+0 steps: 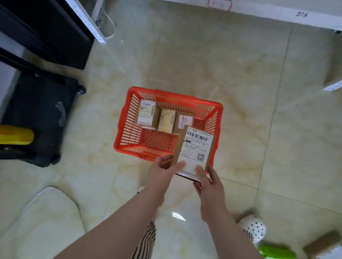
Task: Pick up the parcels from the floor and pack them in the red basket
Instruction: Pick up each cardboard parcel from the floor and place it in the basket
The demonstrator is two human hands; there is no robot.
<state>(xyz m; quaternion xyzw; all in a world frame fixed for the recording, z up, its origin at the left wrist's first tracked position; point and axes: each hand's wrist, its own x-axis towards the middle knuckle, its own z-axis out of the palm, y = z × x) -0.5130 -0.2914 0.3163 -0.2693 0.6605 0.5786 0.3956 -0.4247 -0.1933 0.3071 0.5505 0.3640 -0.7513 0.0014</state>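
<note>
Both hands grip one cardboard parcel [193, 152], label up: left hand [161, 173] pinching its near-left edge, right hand [207, 184] its near-right corner. Parcel held above the near-right rim of the red basket [127, 114] on the floor; three boxes [147, 113] inside.

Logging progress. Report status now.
Both hands grip one parcel over red basket. Three parcels inside. Nothing blocking.
</note>
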